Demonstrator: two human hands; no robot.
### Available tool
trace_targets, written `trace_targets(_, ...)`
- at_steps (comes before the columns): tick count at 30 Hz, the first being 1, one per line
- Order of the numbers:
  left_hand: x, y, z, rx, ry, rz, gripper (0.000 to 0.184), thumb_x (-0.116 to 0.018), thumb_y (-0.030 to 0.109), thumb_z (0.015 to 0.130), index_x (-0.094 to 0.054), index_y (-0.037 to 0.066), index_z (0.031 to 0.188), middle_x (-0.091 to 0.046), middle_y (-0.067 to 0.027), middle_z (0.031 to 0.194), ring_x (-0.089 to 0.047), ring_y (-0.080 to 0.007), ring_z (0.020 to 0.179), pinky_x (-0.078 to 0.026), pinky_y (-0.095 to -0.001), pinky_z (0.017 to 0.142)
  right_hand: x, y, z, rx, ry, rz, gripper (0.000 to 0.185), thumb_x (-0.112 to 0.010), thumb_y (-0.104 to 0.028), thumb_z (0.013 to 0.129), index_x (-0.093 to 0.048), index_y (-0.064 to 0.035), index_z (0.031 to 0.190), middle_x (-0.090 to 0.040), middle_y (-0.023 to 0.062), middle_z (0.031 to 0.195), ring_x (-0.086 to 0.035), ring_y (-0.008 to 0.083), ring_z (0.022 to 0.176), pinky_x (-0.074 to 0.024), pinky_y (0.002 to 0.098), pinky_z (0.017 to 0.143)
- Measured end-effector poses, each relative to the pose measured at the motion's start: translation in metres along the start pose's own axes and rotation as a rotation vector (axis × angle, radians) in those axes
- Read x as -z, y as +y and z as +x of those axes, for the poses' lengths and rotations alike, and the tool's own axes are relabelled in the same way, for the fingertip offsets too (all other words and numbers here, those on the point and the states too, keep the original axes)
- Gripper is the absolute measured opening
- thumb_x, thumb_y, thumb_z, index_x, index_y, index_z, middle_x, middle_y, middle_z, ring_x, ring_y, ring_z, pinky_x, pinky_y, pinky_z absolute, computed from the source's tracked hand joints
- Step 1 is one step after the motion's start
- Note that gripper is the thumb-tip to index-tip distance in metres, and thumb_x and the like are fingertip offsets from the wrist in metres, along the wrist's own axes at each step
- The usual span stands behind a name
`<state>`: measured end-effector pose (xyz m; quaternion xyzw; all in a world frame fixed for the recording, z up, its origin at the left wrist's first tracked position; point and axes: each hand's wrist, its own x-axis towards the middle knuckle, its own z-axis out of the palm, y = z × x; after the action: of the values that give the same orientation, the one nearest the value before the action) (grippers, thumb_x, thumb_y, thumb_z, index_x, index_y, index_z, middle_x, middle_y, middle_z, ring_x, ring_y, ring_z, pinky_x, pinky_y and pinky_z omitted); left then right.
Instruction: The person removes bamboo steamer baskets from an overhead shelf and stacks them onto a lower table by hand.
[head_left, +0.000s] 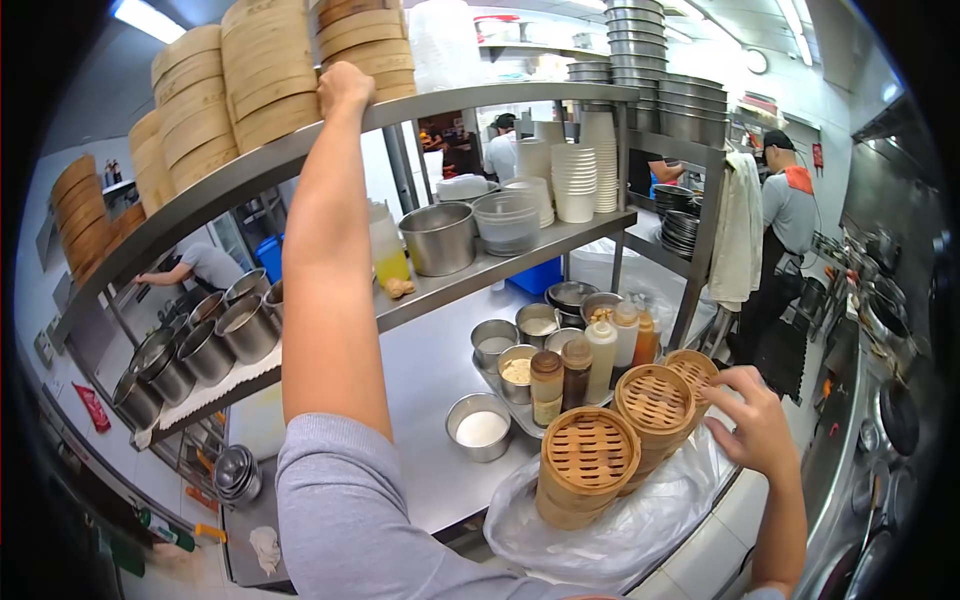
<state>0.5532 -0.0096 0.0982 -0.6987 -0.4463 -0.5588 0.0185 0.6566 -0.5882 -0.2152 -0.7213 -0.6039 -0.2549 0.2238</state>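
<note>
Bamboo steamers (368, 45) perhaps touch the left hand (346, 88) (right hand (757, 420) near lower steamers (652, 402)).

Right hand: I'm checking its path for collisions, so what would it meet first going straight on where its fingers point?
The right hand would probably meet the farthest lattice-topped bamboo steamer first; depth is unclear, so they may already touch.

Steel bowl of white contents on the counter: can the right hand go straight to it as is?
Probably not straight across: the slatted bamboo steamers stand between the right hand and the steel bowl. Going over them looks possible.
</note>
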Motion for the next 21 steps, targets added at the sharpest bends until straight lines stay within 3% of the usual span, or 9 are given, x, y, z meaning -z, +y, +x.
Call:
trace_targets(3,0.006,0.003,-0.006,0.053,-0.022,-0.024,0.031,-0.067,0.020,0.084,-0.070,0.005,0.111,-0.064,-0.0208,0.123,-0.063,-0.0345,0.114,-0.053,-0.0419,0.096,-0.001,0.029,-0.047,-0.237,-0.014,-0.006,0.033,-0.075,-0.005,0.069,-0.066,-0.0035,0.101,-0.060,0.0131,0.100,-0.058,0.0331,0.092,-0.0501,0.0398,0.076)
trace_targets(7,0.015,0.029,-0.028,0.036,-0.021,-0.003,0.033,-0.069,0.022,0.082,-0.071,0.003,0.109,-0.065,-0.0196,0.122,-0.064,-0.0345,0.112,-0.053,-0.0413,0.094,0.005,0.033,-0.063,-0.344,-0.021,0.044,0.034,-0.073,-0.002,0.069,-0.064,-0.0005,0.102,-0.059,0.0147,0.099,-0.056,0.0338,0.093,-0.0486,0.0395,0.079)
trace_targets(14,0.025,0.052,-0.051,-0.132,0.044,0.063,0.033,-0.072,0.028,0.077,-0.073,0.006,0.102,-0.068,-0.0227,0.111,-0.066,-0.0366,0.106,-0.054,-0.0416,0.090,-0.011,0.046,-0.068,-0.323,-0.036,0.059,0.032,-0.074,-0.005,0.070,-0.066,-0.0027,0.102,-0.059,0.0129,0.099,-0.057,0.0330,0.093,-0.0486,0.0405,0.078)
trace_targets(18,0.032,0.033,-0.083,-0.111,0.185,-0.078,0.035,-0.073,0.027,0.076,-0.071,-0.004,0.091,-0.070,-0.0249,0.098,-0.068,-0.0348,0.099,-0.055,-0.0437,0.085,-0.020,0.052,-0.072,-0.360,-0.047,0.066,0.031,-0.074,-0.006,0.071,-0.067,-0.0032,0.102,-0.060,0.0132,0.099,-0.057,0.0337,0.095,-0.0483,0.0410,0.081)
trace_targets(20,0.031,0.020,-0.114,0.211,-0.058,-1.030,0.060,-0.076,0.034,0.078,-0.060,-0.012,0.114,-0.063,-0.0286,0.104,-0.064,-0.0387,0.105,-0.055,-0.0461,0.086,-0.025,0.054,-0.074,-0.365,-0.038,0.091,0.032,-0.074,-0.007,0.071,-0.067,-0.0034,0.102,-0.060,0.0132,0.099,-0.057,0.0339,0.095,-0.0482,0.0411,0.082)
trace_targets(21,0.017,0.017,-0.118,0.351,-0.184,-1.307,0.068,-0.074,0.034,0.080,-0.048,-0.012,0.124,-0.057,-0.0301,0.113,-0.061,-0.0392,0.109,-0.055,-0.0452,0.084,-0.025,0.055,-0.075,-0.358,-0.041,0.085,0.032,-0.074,-0.007,0.072,-0.066,-0.0034,0.102,-0.060,0.0131,0.099,-0.058,0.0337,0.095,-0.0483,0.0412,0.082)
